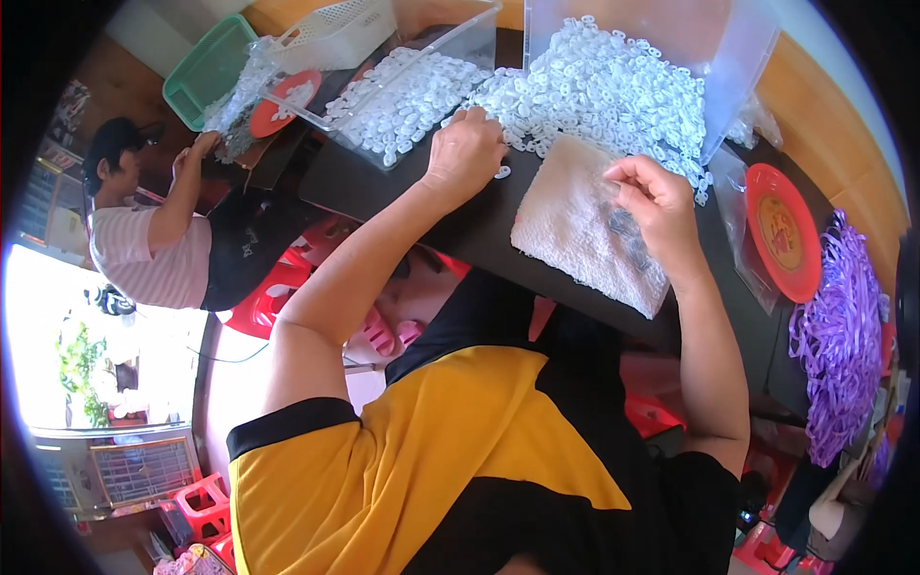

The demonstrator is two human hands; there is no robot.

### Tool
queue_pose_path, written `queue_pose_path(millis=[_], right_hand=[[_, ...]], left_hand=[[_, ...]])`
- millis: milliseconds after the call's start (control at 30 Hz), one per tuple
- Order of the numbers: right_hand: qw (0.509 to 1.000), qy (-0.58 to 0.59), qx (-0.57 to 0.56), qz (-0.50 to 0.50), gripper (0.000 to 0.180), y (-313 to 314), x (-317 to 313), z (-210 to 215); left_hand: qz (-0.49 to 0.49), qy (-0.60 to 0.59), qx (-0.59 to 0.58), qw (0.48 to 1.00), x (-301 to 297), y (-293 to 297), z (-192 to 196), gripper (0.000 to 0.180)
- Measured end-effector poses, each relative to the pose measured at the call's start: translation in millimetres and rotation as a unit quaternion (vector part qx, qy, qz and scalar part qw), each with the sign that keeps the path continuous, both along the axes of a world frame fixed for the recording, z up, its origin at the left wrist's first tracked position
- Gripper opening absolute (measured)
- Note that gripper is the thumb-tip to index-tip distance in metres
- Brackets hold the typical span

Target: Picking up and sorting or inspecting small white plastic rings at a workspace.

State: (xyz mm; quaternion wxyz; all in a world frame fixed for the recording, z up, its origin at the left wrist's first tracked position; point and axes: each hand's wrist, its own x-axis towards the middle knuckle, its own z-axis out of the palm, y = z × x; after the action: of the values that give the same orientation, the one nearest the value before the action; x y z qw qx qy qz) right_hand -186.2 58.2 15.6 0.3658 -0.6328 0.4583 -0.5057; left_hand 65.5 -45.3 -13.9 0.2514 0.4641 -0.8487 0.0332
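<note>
Head view: left hand [467, 153] curls at white pieces [599, 86] heaped on the counter [470, 222]; right hand [659, 206] bends over the towel [561, 206]; whether either grip holds anything cannot be told; a careless left-hand sweep could scatter loose pieces

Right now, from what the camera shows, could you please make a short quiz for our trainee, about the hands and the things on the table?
1. Which hand is over the pale cloth? A) left B) right
2. True or false: the red plate with the gold centre lies to the right of the cloth.
3. Fill in: the left hand is by the small ____ pieces.

Key: 1. B, the right hand. 2. True. 3. White.
</note>
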Motion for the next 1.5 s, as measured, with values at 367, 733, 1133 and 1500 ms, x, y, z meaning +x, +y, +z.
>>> queue_pose_path(millis=[367,733,1133,1500], right_hand=[[0.998,0.054,0.004,-0.030,0.015,-4.6,-1.9,-8.4],[0.998,0.038,-0.012,-0.046,0.014,-6.2,-5.9,-10.6],[0.994,-0.054,-0.027,-0.088,0.007,-5.1,11.5,-4.1],[0.995,0.040,0.002,-0.092,0.006,-11.3,8.5,-3.6]], left_hand=[[0.017,0.062,0.114,0.991,4.5,-12.8,1.4,0.015],[-0.110,0.318,0.352,0.873,-20.2,11.2,24.8,0.010],[-0.178,0.548,0.604,0.551,-74.0,34.2,33.7,0.012],[-0.195,0.416,0.515,0.724,-70.1,20.5,34.2,0.010]])
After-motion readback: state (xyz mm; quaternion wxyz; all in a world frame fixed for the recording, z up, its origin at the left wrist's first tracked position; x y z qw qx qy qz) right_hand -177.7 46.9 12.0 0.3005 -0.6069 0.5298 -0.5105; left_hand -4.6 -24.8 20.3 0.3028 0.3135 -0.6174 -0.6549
